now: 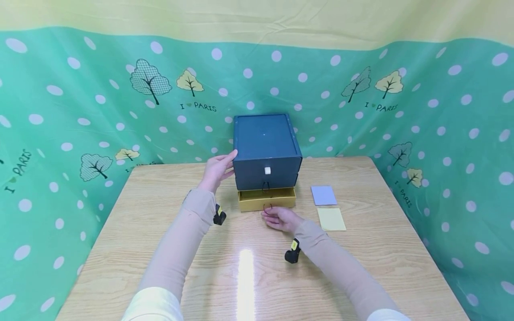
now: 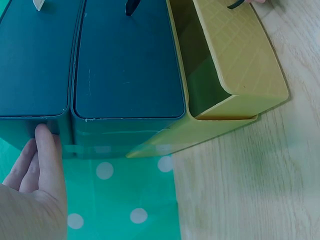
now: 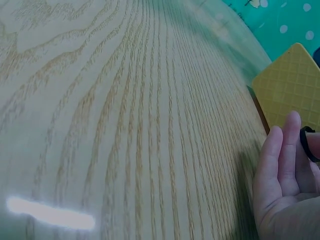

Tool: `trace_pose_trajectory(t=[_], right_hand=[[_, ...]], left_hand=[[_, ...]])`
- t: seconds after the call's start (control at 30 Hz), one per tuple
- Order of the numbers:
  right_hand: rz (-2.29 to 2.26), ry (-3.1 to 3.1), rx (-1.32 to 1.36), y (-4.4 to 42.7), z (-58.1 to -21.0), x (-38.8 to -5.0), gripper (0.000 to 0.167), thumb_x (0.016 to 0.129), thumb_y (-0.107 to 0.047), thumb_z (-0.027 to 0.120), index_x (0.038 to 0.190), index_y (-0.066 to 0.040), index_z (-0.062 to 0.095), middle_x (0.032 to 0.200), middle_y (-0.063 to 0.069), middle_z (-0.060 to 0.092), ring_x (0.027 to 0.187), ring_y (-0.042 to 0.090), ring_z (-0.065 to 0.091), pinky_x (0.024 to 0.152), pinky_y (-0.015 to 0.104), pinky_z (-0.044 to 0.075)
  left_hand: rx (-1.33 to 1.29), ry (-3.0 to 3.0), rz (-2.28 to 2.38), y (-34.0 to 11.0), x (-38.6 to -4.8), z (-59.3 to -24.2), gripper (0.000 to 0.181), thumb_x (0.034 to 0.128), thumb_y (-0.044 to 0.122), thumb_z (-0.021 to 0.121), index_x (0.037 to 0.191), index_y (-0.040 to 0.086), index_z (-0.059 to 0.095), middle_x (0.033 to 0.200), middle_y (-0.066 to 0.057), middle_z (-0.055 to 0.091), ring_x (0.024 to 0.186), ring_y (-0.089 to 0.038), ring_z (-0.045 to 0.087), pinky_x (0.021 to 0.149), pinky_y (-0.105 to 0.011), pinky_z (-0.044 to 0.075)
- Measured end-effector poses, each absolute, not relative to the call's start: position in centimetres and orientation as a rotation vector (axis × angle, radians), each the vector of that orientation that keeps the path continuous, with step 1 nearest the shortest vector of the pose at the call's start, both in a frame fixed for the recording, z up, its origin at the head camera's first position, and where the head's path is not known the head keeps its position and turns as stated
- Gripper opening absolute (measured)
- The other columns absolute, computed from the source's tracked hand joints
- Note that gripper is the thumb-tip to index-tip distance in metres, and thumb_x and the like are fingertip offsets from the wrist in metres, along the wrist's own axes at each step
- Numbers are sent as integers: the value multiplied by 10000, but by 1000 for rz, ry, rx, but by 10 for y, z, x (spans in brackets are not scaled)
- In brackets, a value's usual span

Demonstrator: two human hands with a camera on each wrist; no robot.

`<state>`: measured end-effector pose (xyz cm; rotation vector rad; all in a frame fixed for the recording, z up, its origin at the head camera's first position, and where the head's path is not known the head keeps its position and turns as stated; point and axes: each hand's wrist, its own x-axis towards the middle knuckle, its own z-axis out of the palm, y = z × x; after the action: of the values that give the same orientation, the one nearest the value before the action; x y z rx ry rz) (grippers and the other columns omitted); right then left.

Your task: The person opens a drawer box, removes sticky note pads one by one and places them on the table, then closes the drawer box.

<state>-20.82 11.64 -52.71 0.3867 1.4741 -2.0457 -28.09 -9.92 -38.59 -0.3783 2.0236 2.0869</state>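
Note:
A dark blue drawer cabinet [image 1: 265, 136] stands at the far side of the table, stacked in tiers. Its lowest drawer, a yellow drawer [image 1: 250, 205], is pulled partway out, and the part of its inside that shows in the left wrist view holds nothing visible. My left hand [image 1: 215, 172] rests with straight fingers against the cabinet's left side, near the top tier. Low in front of the yellow drawer, my right hand [image 1: 282, 219] has its thumb and fingers at the black loop pull [image 3: 304, 143], pinching it.
Right of the cabinet lie a blue paper pad [image 1: 323, 195] and, nearer, a yellow paper pad [image 1: 331, 219]. The upper tier has a white tab [image 1: 267, 170], with a dark loop [image 1: 265, 186] below. A green dotted curtain [image 1: 180, 129] surrounds the wooden table [image 1: 160, 200].

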Motion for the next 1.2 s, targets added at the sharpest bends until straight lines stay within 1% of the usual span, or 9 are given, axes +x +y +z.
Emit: trace_pose_trajectory(t=[0.27, 0.33, 0.5, 0.7, 0.83, 1.07, 1.2], right_hand=[[-2019, 1477, 359, 118, -528, -208, 292, 973, -44, 449, 1248, 50, 480, 897, -18, 684, 859, 99, 636, 1092, 398, 402], [-2018, 1480, 349, 119, -528, -207, 288, 974, -46, 453, 1242, 54, 482, 914, -4, 689, 869, 108, 639, 1084, 399, 412], [-2009, 1487, 348, 120, -530, -206, 254, 970, -52, 466, 1203, 38, 511, 945, 16, 692, 893, 119, 641, 1027, 358, 468], [-2005, 1488, 391, 119, -531, -206, 218, 960, -41, 483, 1161, 17, 544, 961, 37, 697, 865, 119, 648, 971, 333, 507], [-1995, 1502, 389, 119, -530, -204, 228, 963, -39, 479, 1172, 34, 537, 959, 42, 701, 849, 114, 653, 952, 335, 522], [-1977, 1511, 404, 119, -527, -203, 228, 962, -41, 487, 1170, 34, 539, 954, 43, 703, 831, 104, 654, 863, 283, 554], [-1966, 1515, 398, 119, -527, -203, 258, 967, -46, 482, 1201, 51, 523, 956, 36, 701, 822, 97, 655, 862, 282, 556]], left_hand=[[-366, 2018, 2098, -100, -280, -386, 656, 862, 388, 683, 1353, 1, 487, 1442, -113, 440, 1281, -278, 479, 1034, -387, 468], [-367, 2025, 2095, -100, -280, -385, 656, 863, 389, 681, 1354, 0, 487, 1441, -113, 443, 1279, -277, 483, 1036, -389, 465], [-369, 2038, 2082, -100, -279, -385, 646, 866, 397, 675, 1348, 6, 496, 1432, -105, 456, 1265, -262, 500, 1025, -371, 477], [-360, 2029, 2082, -99, -279, -384, 645, 868, 391, 674, 1356, 11, 491, 1446, -102, 439, 1271, -266, 494, 1035, -384, 466], [-365, 2027, 2083, -99, -279, -385, 651, 866, 394, 676, 1356, 10, 488, 1447, -106, 436, 1276, -270, 488, 1041, -390, 461], [-368, 2026, 2092, -99, -279, -385, 661, 859, 405, 681, 1350, 5, 492, 1438, -112, 445, 1277, -269, 488, 1036, -389, 465], [-364, 2025, 2087, -99, -279, -385, 671, 856, 407, 684, 1357, 7, 485, 1437, -109, 448, 1274, -268, 492, 1030, -386, 471]])
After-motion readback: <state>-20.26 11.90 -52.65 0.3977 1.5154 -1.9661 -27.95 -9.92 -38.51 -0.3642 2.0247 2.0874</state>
